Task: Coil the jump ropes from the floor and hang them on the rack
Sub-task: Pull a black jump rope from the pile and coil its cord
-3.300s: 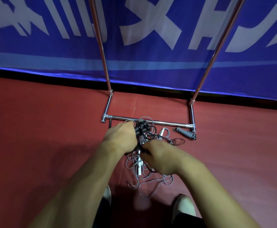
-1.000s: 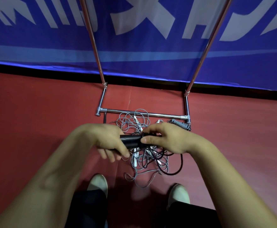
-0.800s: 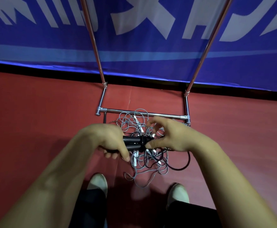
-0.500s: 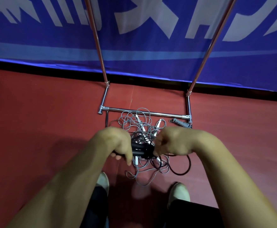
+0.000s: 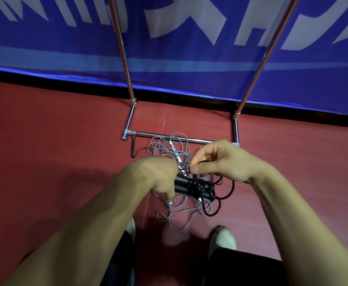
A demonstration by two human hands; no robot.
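Above the tangle (image 5: 169, 145), left fingers (image 5: 168, 194) clamped round black handles (image 5: 184, 183), right fingers (image 5: 198, 168) pinching cord (image 5: 229, 195).

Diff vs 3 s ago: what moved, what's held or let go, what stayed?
The left hand has turned the black handles level and keeps its grip on them. The right hand has left the handle ends, now pinches the black cord, and has wound several turns round the handles. Unchanged: the grey rope tangle on the floor, the lone black handle by the rack.
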